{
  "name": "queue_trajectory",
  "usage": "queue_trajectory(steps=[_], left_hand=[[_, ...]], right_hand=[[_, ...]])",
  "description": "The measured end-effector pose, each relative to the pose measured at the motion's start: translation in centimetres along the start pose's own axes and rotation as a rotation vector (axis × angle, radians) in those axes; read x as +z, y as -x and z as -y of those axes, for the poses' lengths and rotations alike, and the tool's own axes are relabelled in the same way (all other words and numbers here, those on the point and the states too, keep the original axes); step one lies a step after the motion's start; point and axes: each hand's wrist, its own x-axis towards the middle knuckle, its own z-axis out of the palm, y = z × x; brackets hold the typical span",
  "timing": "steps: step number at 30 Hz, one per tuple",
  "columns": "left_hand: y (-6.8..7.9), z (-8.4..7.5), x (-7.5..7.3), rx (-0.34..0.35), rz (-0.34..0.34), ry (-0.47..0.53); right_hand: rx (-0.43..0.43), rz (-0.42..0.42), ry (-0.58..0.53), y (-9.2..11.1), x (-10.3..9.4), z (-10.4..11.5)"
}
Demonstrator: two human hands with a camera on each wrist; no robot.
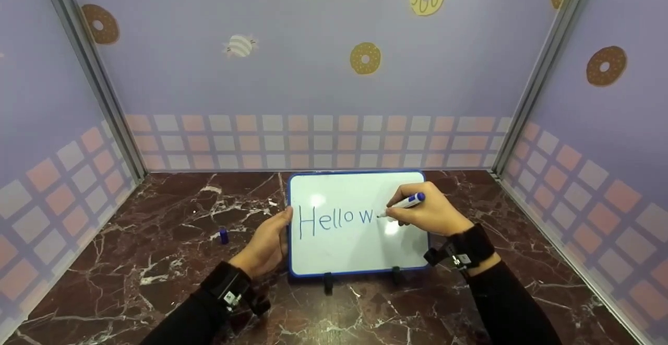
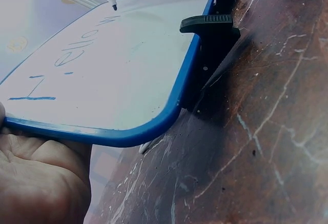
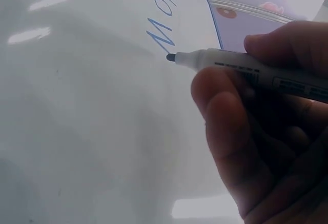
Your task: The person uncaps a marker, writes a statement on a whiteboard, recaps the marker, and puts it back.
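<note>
A small whiteboard (image 1: 344, 253) with a blue frame leans back on a stand, and "Hello w" is written across it in blue. My left hand (image 1: 266, 243) holds its left edge, thumb at the front rim and fingers behind, partly hidden by the board. In my right hand (image 1: 433, 213), a white marker (image 3: 230, 65) with a blue end is pinched between thumb and fingers. The marker's dark tip (image 3: 171, 57) is right at the board's surface, just past the "w". On the table to the left stands a blue marker cap (image 1: 224, 236).
Black stand hooks (image 1: 328, 283) grip the board's lower edge and jut toward me. The dark red marbled table (image 1: 172, 293) runs back to a lilac wall (image 1: 302, 73) with printed sweets and checks. Side panels (image 1: 616, 167) close in the left and right.
</note>
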Motion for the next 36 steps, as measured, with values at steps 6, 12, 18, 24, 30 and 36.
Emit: queue_trajectory(steps=[6,12,18,24,30,36], left_hand=[[0.09,-0.02,-0.07,-0.004,0.000,-0.008],[0.13,-0.10,0.06,-0.007,0.015,-0.010],[0.09,-0.08,0.09,0.002,0.002,-0.013],[0.08,-0.05,0.07,0.000,-0.008,-0.010],[0.08,-0.01,0.00,0.005,0.002,-0.005],[0.03,-0.01,0.03,-0.002,-0.002,-0.004]], right_hand=[[0.013,0.020,0.006,0.07,0.08,0.03],[0.022,0.016,-0.007,0.04,0.23,-0.14],[0.030,0.003,-0.003,-0.13,0.29,-0.17],[0.027,-0.014,-0.013,-0.18,0.37,-0.21],[0.006,-0.036,-0.014,-0.23,0.31,-0.18],[0.002,-0.052,-0.008,-0.24,0.12,-0.18]])
